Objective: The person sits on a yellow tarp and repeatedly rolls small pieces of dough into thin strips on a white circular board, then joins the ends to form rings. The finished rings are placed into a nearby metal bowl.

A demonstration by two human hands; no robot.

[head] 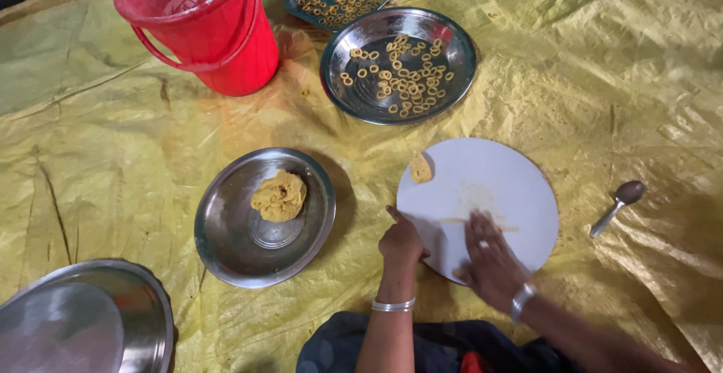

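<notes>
One thin, soft yellow dough strand rolled under flat, spread right hand fingers; fragile, best lifted at ends. Left hand, fingers curled, steadied round white board at 8 o'clock.

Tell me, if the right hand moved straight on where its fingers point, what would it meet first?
Probably the thin dough strand at the right hand fingertips on the white round board; the hand is blurred.

Soft, even indoor light, moderately bright. The steel plates show dull glare; the yellow plastic sheet has a mild sheen along its creases. Shadows are faint and short. The right hand is smeared by motion blur; most else is sharp.
</notes>
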